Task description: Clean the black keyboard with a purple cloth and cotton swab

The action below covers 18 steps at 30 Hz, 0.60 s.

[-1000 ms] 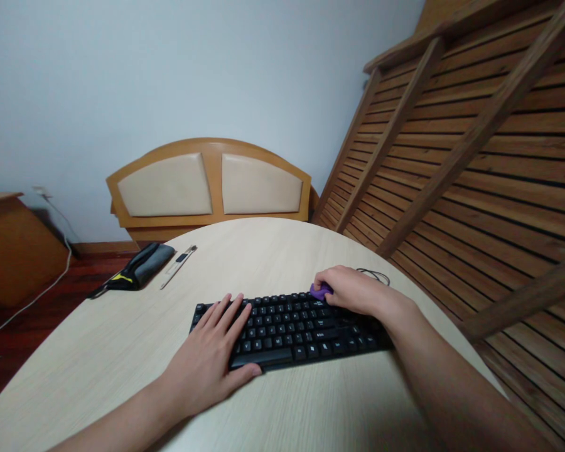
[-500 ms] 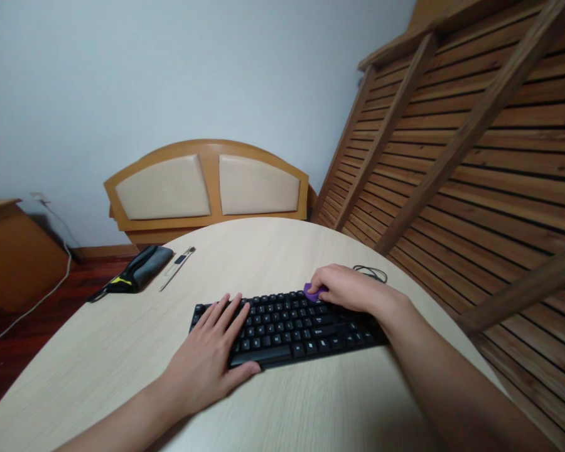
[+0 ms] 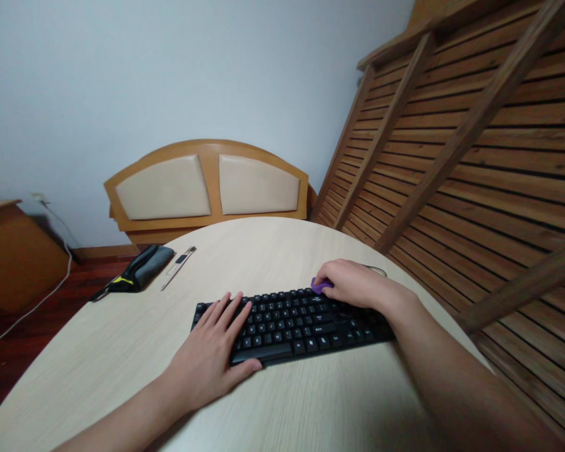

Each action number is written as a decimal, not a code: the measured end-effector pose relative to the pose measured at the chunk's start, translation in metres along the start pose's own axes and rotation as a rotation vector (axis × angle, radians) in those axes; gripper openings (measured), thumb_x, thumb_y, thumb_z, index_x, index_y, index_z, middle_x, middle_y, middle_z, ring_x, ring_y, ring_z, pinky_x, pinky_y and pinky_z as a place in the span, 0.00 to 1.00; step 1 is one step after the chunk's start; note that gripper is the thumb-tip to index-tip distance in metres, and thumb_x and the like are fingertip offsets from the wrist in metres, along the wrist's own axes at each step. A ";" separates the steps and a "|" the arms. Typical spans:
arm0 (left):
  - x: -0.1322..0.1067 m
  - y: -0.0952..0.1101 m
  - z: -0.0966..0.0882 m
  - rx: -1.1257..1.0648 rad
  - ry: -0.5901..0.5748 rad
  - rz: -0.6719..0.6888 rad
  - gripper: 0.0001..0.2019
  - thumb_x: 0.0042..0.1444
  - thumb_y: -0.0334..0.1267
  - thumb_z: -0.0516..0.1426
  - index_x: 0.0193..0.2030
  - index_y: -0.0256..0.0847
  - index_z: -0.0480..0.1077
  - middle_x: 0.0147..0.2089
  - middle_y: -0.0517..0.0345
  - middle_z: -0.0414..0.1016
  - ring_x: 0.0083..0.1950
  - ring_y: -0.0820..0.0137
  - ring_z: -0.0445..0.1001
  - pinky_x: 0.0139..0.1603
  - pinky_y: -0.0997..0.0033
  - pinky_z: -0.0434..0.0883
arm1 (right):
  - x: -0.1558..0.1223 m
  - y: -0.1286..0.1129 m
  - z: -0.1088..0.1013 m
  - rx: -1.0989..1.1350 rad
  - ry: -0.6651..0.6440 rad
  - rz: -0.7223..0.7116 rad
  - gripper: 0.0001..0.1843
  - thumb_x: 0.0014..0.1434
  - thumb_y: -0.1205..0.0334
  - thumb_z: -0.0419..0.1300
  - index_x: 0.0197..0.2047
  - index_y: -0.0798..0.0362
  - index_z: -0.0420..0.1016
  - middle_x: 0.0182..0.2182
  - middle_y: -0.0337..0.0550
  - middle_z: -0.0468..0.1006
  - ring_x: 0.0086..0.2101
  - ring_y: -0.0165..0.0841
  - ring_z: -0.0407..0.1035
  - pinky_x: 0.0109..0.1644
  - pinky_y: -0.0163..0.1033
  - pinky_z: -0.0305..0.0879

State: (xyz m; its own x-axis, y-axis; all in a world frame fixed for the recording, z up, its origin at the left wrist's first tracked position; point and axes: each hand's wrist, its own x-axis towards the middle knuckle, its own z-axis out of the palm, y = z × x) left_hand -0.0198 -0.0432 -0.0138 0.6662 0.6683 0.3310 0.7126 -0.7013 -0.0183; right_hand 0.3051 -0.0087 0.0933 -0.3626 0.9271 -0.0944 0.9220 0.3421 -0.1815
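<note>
A black keyboard lies on the round pale wooden table. My left hand rests flat on its left end, fingers stretched out over the keys and thumb at the front edge. My right hand is curled at the keyboard's back right, fingers closed on a small purple lump pressed against the top row of keys. The keyboard's right end is hidden under my right wrist.
A grey and black pouch and a slim utility knife lie at the table's far left edge. A thin black cable shows behind my right hand. A wooden headboard and slatted wooden frame stand behind.
My right hand with the purple lump has shifted slightly right and back along the top key row. My left hand has stayed put.
</note>
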 end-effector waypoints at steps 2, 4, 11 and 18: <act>0.000 0.000 0.000 -0.006 0.000 -0.002 0.45 0.62 0.66 0.53 0.76 0.40 0.50 0.77 0.42 0.50 0.74 0.42 0.53 0.68 0.39 0.63 | 0.004 -0.011 0.007 0.054 0.081 -0.150 0.14 0.61 0.67 0.59 0.47 0.50 0.83 0.45 0.48 0.83 0.46 0.41 0.76 0.52 0.42 0.67; 0.000 0.000 -0.001 -0.007 0.000 -0.005 0.44 0.62 0.66 0.53 0.76 0.40 0.50 0.77 0.43 0.50 0.74 0.42 0.53 0.68 0.39 0.62 | 0.010 -0.023 0.018 0.126 0.131 -0.270 0.13 0.65 0.65 0.57 0.49 0.50 0.81 0.46 0.47 0.81 0.47 0.38 0.74 0.54 0.41 0.66; 0.002 0.002 -0.004 -0.001 -0.028 -0.011 0.45 0.62 0.67 0.53 0.75 0.38 0.52 0.76 0.41 0.50 0.75 0.42 0.52 0.68 0.39 0.62 | 0.020 -0.048 0.046 0.124 0.147 -0.356 0.13 0.70 0.62 0.56 0.51 0.51 0.80 0.46 0.47 0.76 0.46 0.37 0.73 0.53 0.40 0.67; 0.002 0.002 -0.003 -0.002 -0.021 -0.008 0.45 0.61 0.67 0.53 0.76 0.37 0.52 0.77 0.41 0.49 0.75 0.41 0.51 0.68 0.38 0.62 | 0.015 -0.050 0.035 0.016 0.081 -0.287 0.12 0.69 0.63 0.55 0.48 0.54 0.80 0.43 0.49 0.76 0.44 0.39 0.73 0.50 0.41 0.67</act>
State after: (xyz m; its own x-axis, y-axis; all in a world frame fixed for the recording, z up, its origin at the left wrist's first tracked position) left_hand -0.0183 -0.0439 -0.0104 0.6648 0.6790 0.3113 0.7177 -0.6962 -0.0141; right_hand 0.2485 -0.0169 0.0665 -0.5953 0.8024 0.0410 0.7810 0.5899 -0.2052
